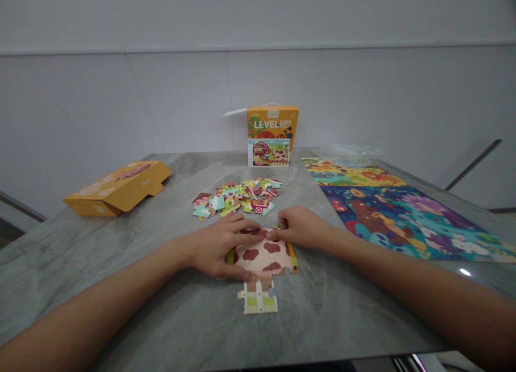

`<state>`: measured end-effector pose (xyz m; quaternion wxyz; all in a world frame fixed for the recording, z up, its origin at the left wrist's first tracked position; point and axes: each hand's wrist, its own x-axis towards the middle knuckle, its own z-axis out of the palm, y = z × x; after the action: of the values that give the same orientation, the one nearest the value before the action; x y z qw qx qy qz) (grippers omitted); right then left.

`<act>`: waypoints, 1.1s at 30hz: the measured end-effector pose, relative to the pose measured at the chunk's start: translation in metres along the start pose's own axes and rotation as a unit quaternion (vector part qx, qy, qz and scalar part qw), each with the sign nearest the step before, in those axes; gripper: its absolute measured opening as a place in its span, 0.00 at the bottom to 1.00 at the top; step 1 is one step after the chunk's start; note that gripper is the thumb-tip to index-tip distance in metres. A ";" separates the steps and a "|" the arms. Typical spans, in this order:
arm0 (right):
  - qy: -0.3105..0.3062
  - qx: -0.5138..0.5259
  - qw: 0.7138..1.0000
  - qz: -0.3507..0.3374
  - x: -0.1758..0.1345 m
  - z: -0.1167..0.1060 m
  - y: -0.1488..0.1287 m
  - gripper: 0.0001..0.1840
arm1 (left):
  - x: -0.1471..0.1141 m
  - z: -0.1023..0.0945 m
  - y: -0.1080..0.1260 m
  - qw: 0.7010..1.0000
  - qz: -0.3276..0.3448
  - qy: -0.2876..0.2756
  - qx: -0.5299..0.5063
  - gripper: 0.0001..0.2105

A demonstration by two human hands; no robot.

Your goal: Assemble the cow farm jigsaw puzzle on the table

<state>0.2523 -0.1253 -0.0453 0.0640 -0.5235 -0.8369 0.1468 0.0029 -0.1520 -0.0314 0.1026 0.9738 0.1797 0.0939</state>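
I have two hands at work over one joined puzzle patch, which lies right in front of me on the grey counter and shows brown spots on pale pink. My left hand is spread low across its left side, fingers apart, resting on it and gripping nothing that I can see. My right hand is curled at the far right of the patch, thumb and forefinger brought close together; whether a piece sits between those fingers I cannot tell. One fence section juts from the near edge toward me. My hands hide parts of the patch, so I can't count its pieces. Just beyond lies one heap of loose pieces, too overlapped to number. I count two orange boxes: one lying flat to the left, its flap out, and one upright at the back, marked LEVEL UP!. One picture card stands before the upright box. To my right lie two big pictures, a yellow one farther off and a blue one nearer, with one clear plastic wrapper behind them.
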 end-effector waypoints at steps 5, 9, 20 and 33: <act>0.031 -0.010 0.999 -0.023 0.002 0.004 0.005 0.24 | -0.001 0.000 -0.001 1.000 0.000 -0.001 -0.002 0.35; 0.072 -0.002 0.996 -0.044 0.010 0.003 0.006 0.21 | -0.006 -0.001 -0.012 1.000 -0.005 0.021 0.003 0.30; 0.271 -0.022 0.961 0.051 0.095 0.001 0.023 0.31 | -0.034 0.014 -0.084 0.934 -0.331 0.073 0.115 0.34; 0.285 0.115 0.951 0.043 0.103 0.016 0.032 0.09 | -0.032 0.016 -0.085 0.945 -0.296 0.042 0.131 0.31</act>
<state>0.2299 -0.0225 -0.0759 0.3527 -0.5678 -0.7384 0.0893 -0.0513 -0.0893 -0.0710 -0.0108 0.8766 0.4750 0.0757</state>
